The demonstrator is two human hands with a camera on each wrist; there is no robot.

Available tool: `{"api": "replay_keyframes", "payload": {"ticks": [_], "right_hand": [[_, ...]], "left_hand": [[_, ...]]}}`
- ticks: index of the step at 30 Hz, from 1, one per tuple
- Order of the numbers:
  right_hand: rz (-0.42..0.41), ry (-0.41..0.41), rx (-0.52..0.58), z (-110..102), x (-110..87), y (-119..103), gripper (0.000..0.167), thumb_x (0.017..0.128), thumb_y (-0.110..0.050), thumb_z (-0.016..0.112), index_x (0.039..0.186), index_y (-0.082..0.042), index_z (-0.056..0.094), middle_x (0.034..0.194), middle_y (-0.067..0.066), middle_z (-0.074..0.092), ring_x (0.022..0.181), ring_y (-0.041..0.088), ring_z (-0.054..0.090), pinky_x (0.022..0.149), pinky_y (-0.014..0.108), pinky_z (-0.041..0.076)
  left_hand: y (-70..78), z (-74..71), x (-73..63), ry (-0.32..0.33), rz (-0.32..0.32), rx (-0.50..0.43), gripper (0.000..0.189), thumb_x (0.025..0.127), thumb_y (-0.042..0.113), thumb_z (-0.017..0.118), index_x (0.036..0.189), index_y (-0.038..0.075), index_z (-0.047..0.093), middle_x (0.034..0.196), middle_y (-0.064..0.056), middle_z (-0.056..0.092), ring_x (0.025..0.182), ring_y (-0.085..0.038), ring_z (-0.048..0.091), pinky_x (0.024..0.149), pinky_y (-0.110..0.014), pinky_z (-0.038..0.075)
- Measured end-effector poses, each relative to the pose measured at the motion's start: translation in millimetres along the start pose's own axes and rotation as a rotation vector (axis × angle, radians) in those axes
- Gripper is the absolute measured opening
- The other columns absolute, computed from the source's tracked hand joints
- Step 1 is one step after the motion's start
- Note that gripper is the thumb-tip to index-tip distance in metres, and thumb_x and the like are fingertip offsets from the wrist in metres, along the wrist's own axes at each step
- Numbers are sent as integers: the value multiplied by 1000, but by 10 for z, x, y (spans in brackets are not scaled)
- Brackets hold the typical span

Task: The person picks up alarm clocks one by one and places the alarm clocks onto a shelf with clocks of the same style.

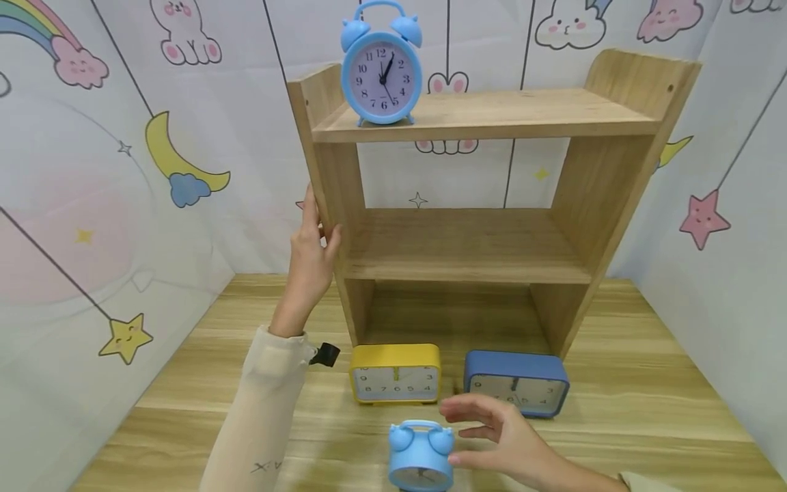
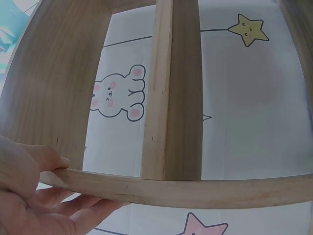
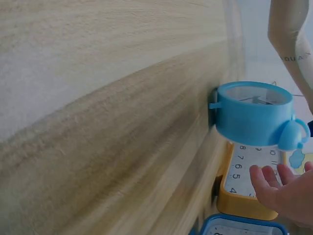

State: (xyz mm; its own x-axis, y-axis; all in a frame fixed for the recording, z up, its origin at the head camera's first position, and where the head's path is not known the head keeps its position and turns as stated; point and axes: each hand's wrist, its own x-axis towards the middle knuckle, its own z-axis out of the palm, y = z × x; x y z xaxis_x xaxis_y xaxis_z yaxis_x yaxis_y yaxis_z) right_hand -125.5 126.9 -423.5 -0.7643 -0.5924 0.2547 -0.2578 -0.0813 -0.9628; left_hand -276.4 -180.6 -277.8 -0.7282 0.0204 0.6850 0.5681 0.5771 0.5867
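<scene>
My left hand (image 1: pixel 312 258) grips the left side panel of a wooden shelf unit (image 1: pixel 467 244). In the left wrist view the thumb lies on the panel's inner side and the fingers pass around its outer side. Below, my right hand (image 1: pixel 504 437) is held with fingers spread and slightly bent. Its thumb tip comes right up to the right side of a small light-blue twin-bell alarm clock (image 1: pixel 421 456), which stands upright on the table. The right wrist view shows this palm (image 3: pixel 288 196) near the clock's bells, with nothing in its grasp.
A yellow rectangular clock (image 1: pixel 396 372) and a blue rectangular clock (image 1: pixel 516 383) stand before the shelf, the blue one partly behind my right hand. Another light-blue twin-bell clock (image 1: pixel 382 78) sits on the top board at the left. Patterned cloth (image 1: pixel 258 225) surrounds the wooden table (image 1: pixel 178 389).
</scene>
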Motion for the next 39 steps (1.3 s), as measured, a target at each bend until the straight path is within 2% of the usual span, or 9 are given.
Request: {"api": "replay_keyframes", "payload": {"ticks": [8, 12, 16, 19, 24, 32, 39], "right_hand": [[54, -59, 73, 71, 3, 165, 56, 84, -2, 79, 131, 12, 52, 129, 23, 58, 115, 15, 60, 95, 35, 54], [90, -86, 125, 109, 12, 240, 53, 83, -1, 79, 127, 15, 54, 124, 21, 60, 112, 14, 61, 94, 33, 54], [170, -114, 220, 141, 8, 291, 47, 84, 0, 78, 123, 16, 56, 121, 18, 62, 110, 17, 62, 93, 34, 54], [196, -129, 257, 156, 4, 323, 46, 85, 1, 76, 122, 17, 55, 121, 21, 63, 110, 20, 63, 93, 34, 54], [189, -145, 251, 148, 9, 364, 45, 86, -1, 76, 121, 18, 56, 119, 24, 63, 110, 19, 64, 93, 33, 54], [193, -156, 226, 118, -10, 381, 41, 87, -4, 76, 118, 16, 58, 116, 11, 68, 109, 18, 63, 94, 30, 53], [165, -165, 195, 105, -16, 384, 43, 88, -4, 74, 122, 15, 58, 117, 13, 68, 110, 18, 63, 96, 28, 51]], "left_hand": [[6, 4, -3, -2, -7, -2, 75, 103, 4, 52, 161, 19, 8, 149, -21, 45, 109, -44, 63, 80, -49, 59], [3, 3, -3, 6, 0, -6, 74, 102, 4, 52, 161, 18, 9, 147, -21, 47, 108, -43, 64, 80, -48, 59], [4, 3, -4, 6, 2, -10, 75, 102, 3, 52, 161, 17, 9, 146, -21, 48, 109, -43, 64, 81, -48, 59], [10, 1, -2, 6, 3, -9, 74, 102, 3, 52, 161, 17, 9, 146, -22, 48, 110, -43, 63, 82, -49, 59], [16, -6, 4, 7, 6, -1, 74, 102, 3, 52, 161, 17, 9, 146, -23, 48, 110, -44, 63, 82, -49, 59], [2, 4, 7, 4, -1, -4, 74, 102, 3, 52, 161, 16, 9, 147, -22, 47, 111, -43, 62, 83, -49, 58], [6, 7, 6, -2, -6, 1, 75, 102, 4, 52, 161, 17, 8, 147, -22, 46, 110, -44, 63, 81, -49, 59]]}}
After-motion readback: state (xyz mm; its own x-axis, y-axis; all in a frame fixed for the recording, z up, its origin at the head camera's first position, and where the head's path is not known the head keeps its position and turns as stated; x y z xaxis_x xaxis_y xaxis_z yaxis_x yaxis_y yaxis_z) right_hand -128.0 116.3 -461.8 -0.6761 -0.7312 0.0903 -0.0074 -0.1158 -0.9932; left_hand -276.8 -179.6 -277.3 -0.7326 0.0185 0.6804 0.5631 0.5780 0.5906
